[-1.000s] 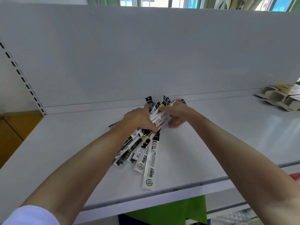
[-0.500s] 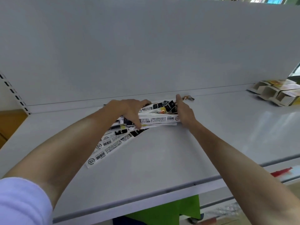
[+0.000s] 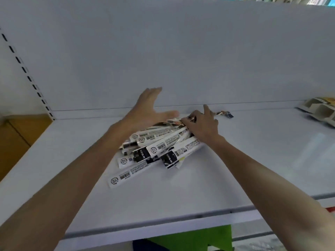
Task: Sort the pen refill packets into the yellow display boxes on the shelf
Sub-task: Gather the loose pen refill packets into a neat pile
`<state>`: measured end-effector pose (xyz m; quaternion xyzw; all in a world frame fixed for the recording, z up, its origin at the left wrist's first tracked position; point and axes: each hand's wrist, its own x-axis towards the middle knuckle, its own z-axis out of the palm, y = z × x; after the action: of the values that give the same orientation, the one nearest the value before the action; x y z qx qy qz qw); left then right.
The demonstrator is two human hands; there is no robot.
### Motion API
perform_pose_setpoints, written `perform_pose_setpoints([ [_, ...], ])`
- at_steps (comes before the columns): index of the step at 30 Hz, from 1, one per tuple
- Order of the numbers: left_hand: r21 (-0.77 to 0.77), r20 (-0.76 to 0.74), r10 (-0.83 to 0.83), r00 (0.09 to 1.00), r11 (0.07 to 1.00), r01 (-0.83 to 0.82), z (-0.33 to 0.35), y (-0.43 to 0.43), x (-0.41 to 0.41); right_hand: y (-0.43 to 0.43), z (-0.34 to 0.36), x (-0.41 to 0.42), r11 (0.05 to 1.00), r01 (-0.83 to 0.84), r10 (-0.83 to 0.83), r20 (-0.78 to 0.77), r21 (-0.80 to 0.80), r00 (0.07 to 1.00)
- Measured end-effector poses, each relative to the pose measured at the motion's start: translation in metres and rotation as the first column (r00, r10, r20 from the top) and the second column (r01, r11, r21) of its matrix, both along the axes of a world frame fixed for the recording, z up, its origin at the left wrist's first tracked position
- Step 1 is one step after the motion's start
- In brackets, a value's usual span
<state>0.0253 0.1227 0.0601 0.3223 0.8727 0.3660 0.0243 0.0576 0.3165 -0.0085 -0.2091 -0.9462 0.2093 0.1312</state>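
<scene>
Only one view, the head camera, is given, and everything is read from it. Near the middle of the white shelf (image 3: 235,160) a loose heap of pen refill packets (image 3: 159,147) is seen, fanned out with the long axes running roughly from 8 o'clock up to 2 o'clock, the barcoded ends splayed toward 8 o'clock and the far ends bunched together. That bunched end is covered by the right hand (image 3: 203,125): its grip is curled down onto the packets, though whether any packet is truly pinched cannot be told, since the fingertips are hidden behind the hand. The left hand (image 3: 148,111) is held spread and empty, palm turned inward, just at 10 o'clock of the bundle's far end and hovering beside it rather than clearly touching.

One stray packet (image 3: 223,113) is left lying at 1 o'clock of the right hand, against the back panel (image 3: 163,51).

The yellow display boxes (image 3: 320,109) are found at the far right edge, at about 3 o'clock from the heap and well apart from it. The right hand is judged the nearer one for carrying packets there; a sweep toward 3 o'clock, across the packets' long axis, would be called for.
</scene>
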Motion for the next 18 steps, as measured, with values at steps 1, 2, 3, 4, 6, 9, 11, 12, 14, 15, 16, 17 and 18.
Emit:
perform_pose_setpoints([
  [1, 0.015, -0.029, 0.049, 0.998, 0.999, -0.049, 0.004, -0.021, -0.002, 0.002, -0.001, -0.002, 0.999, -0.021, 0.021, 0.005, 0.027, 1.0],
  [2, -0.009, -0.043, 0.095, 0.995, 0.995, -0.095, 0.003, -0.043, -0.003, 0.003, -0.001, -0.004, 0.997, -0.049, 0.049, 0.002, 0.058, 0.999],
  [3, -0.057, -0.028, 0.134, 0.991, 0.989, -0.136, -0.002, -0.066, -0.006, 0.003, -0.002, -0.007, 0.994, -0.087, 0.088, -0.005, 0.073, 0.996],
  [4, -0.126, 0.024, 0.179, 0.983, 0.977, -0.175, -0.011, -0.087, -0.008, 0.002, -0.003, -0.009, 0.989, -0.133, 0.135, -0.017, 0.059, 0.991],
  [6, -0.239, 0.18, 0.274, 0.945, 0.944, -0.228, -0.038, -0.117, -0.007, -0.004, -0.004, -0.012, 0.977, -0.212, 0.21, -0.04, -0.027, 0.977],
  [9, -0.221, 0.25, 0.294, 0.922, 0.945, -0.242, -0.08, -0.129, -0.009, -0.016, -0.005, -0.015, 0.972, -0.222, 0.22, -0.029, -0.079, 0.975],
  [11, -0.003, 0.275, 0.306, 0.912, 0.948, -0.317, -0.091, -0.117, -0.014, -0.024, -0.004, -0.017, 0.978, -0.197, 0.195, -0.04, -0.065, 0.98],
  [12, 0.125, 0.338, 0.319, 0.885, 0.917, -0.378, -0.09, -0.108, -0.016, -0.028, -0.004, -0.017, 0.981, -0.187, 0.184, -0.057, -0.055, 0.981],
  [14, 0.262, 0.474, 0.316, 0.822, 0.84, -0.474, -0.086, -0.088, -0.021, -0.036, -0.006, -0.018, 0.986, -0.158, 0.153, -0.105, -0.049, 0.983],
  [15, 0.261, 0.5, 0.323, 0.804, 0.829, -0.495, -0.083, -0.078, -0.021, -0.039, -0.007, -0.019, 0.989, -0.142, 0.135, -0.131, -0.044, 0.982],
  [16, 0.255, 0.511, 0.326, 0.795, 0.826, -0.502, -0.08, -0.071, -0.02, -0.04, -0.008, -0.02, 0.991, -0.128, 0.12, -0.151, -0.044, 0.981],
  [17, 0.262, 0.535, 0.306, 0.788, 0.826, -0.499, -0.078, -0.065, -0.02, -0.042, -0.008, -0.02, 0.992, -0.118, 0.109, -0.166, -0.047, 0.98],
  [18, 0.254, 0.552, 0.286, 0.783, 0.837, -0.484, -0.077, -0.061, -0.019, -0.042, -0.008, -0.022, 0.992, -0.114, 0.103, -0.176, -0.05, 0.979],
])
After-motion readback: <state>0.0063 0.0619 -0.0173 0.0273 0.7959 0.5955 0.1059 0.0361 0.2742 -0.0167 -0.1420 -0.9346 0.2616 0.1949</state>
